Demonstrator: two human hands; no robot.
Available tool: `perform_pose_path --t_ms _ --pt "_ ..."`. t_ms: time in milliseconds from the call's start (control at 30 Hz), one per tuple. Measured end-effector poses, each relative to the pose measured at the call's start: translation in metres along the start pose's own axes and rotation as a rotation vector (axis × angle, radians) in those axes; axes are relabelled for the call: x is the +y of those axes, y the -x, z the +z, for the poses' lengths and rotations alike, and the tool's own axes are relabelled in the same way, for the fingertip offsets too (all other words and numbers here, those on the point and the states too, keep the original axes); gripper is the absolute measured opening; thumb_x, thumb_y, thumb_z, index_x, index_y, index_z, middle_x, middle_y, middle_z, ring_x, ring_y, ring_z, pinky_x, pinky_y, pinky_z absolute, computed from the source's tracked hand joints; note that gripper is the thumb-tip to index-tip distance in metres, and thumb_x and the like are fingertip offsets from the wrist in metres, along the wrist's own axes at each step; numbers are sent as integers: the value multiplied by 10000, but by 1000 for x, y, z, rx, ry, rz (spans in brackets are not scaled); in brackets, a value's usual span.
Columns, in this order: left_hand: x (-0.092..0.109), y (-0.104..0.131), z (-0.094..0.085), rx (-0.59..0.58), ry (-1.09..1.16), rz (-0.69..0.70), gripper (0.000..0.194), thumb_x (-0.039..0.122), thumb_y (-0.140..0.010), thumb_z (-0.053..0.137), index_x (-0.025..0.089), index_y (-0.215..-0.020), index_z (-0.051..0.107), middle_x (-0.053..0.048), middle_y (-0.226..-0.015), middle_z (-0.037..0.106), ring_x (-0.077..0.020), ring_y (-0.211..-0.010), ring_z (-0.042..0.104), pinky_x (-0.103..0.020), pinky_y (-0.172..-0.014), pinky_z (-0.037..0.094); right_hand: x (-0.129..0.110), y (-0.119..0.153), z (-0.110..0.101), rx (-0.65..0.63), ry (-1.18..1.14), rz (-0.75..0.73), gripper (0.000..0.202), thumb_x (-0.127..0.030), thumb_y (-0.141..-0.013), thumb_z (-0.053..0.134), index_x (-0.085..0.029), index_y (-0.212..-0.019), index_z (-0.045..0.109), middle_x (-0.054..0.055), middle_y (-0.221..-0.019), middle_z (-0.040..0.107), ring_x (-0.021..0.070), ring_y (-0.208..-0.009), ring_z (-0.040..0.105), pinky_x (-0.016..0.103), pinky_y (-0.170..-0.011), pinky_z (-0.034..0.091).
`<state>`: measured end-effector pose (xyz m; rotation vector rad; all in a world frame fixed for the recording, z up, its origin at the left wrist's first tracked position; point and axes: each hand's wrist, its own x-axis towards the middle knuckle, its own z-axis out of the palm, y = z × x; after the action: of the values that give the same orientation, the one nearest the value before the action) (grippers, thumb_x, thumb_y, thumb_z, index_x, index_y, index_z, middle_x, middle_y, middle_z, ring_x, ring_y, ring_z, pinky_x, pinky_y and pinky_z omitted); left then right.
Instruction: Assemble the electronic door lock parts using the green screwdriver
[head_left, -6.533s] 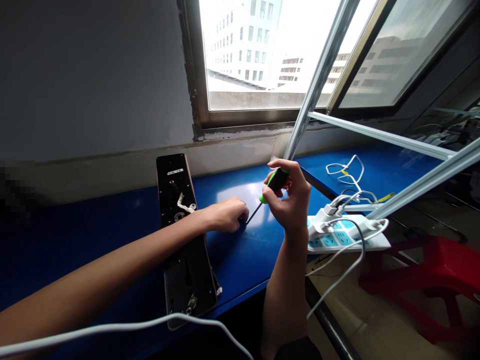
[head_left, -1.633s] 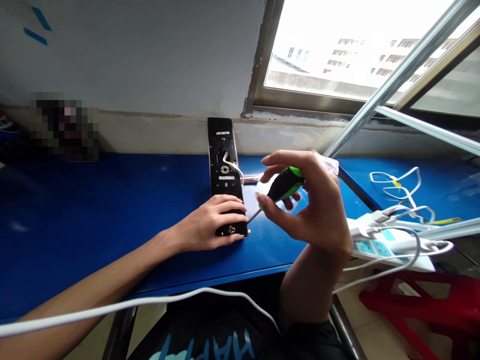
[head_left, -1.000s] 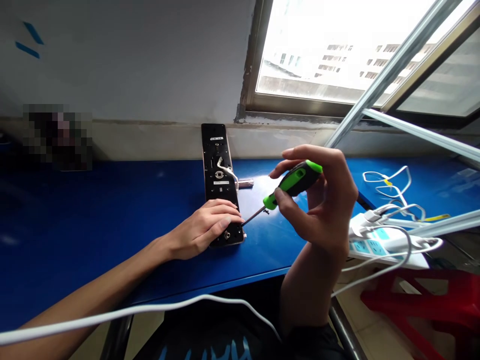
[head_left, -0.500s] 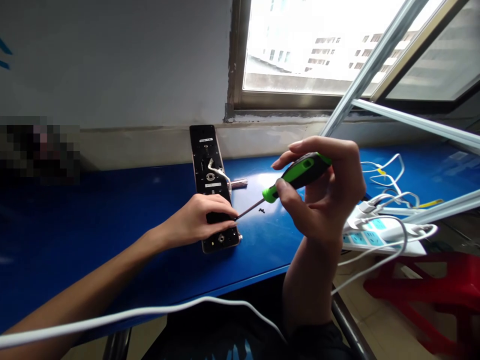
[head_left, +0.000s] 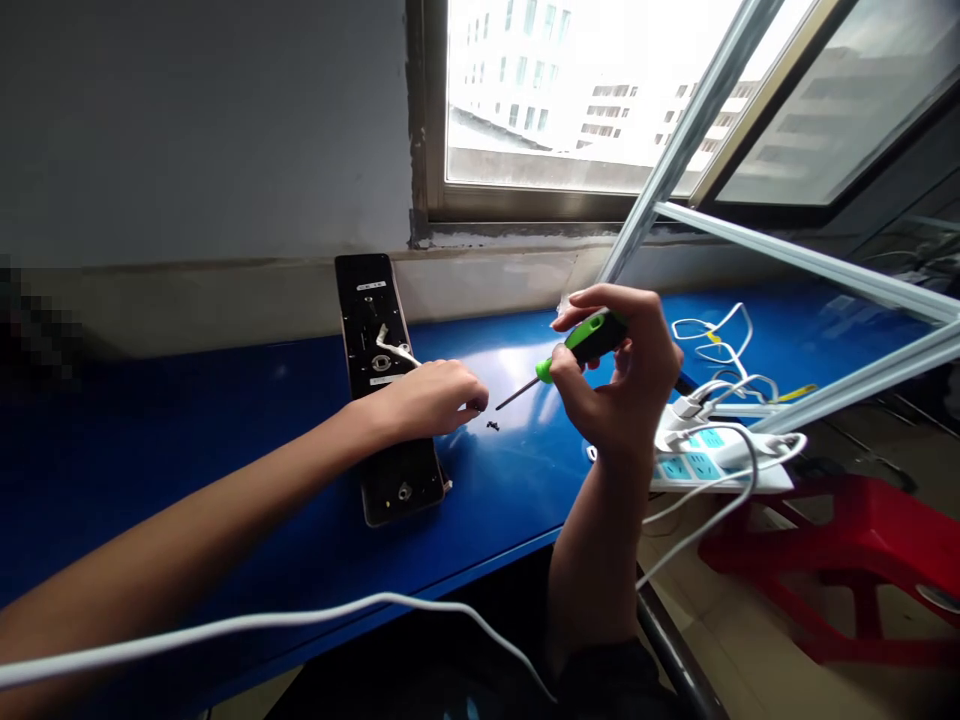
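Note:
My right hand (head_left: 622, 370) grips a green and black screwdriver (head_left: 581, 350), its thin shaft slanting down to the left with the tip clear of anything. My left hand (head_left: 431, 400) reaches across a long black panel (head_left: 405, 465) that looks like part of an electronic door lock. Its fingertips are pinched together; what they hold, if anything, is too small to make out. Just beside those fingertips, a little pile of dark screws (head_left: 493, 426) lies on the blue table (head_left: 510, 490). A white cable (head_left: 397, 345) runs over the panel, whose middle is hidden by my hand.
At the right, a white power strip (head_left: 690, 465) bristles with plugs and cords. Metal frame bars (head_left: 795, 250) slant across that side, with a red stool (head_left: 847, 550) below. A white cable (head_left: 300, 615) crosses in front of me. Wall and window (head_left: 547, 100) border the table's back.
My left hand has left the panel's lower part and moved right, towards the screw pile. The screwdriver tip has lifted away from the panel. The whole view has shifted slightly.

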<state>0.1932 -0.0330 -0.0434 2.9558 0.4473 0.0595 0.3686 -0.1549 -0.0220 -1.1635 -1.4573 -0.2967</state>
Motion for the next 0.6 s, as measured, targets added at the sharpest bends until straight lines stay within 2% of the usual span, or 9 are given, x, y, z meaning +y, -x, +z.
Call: perform_pose_path --t_ms 100,267,433,600 --pt "0 -17 6 -63 -54 -22 219 109 -896 648 220 -968 822 -69 -960 796 -270 -926 741 -338 -774 527 11 2 3 20 3 -25 367 -137 -776 618 -283 -1112 615 -19 -907 706 133 -579 540 335 -542 449" --pt "-5 -32 22 -58 -30 -14 180 157 -862 665 254 -888 814 -44 -863 778 -232 -847 735 -309 -778 526 21 6 8 39 15 -14 364 -143 -766 592 -260 -1110 608 -32 -894 694 109 -571 528 304 -537 439" --pt "-7 -37 27 -54 4 11 159 181 -855 670 263 -842 806 -42 -843 772 -224 -832 733 -310 -815 527 23 7 5 64 9 -14 362 -130 -763 582 -260 -1099 605 -28 -892 693 108 -576 532 305 -543 441" --pt "-9 -35 24 -63 9 19 149 204 -844 689 270 -893 813 -38 -854 772 -226 -843 727 -309 -828 526 24 8 5 71 -12 1 364 -125 -767 583 -264 -1102 608 -30 -893 695 108 -567 513 304 -534 427"
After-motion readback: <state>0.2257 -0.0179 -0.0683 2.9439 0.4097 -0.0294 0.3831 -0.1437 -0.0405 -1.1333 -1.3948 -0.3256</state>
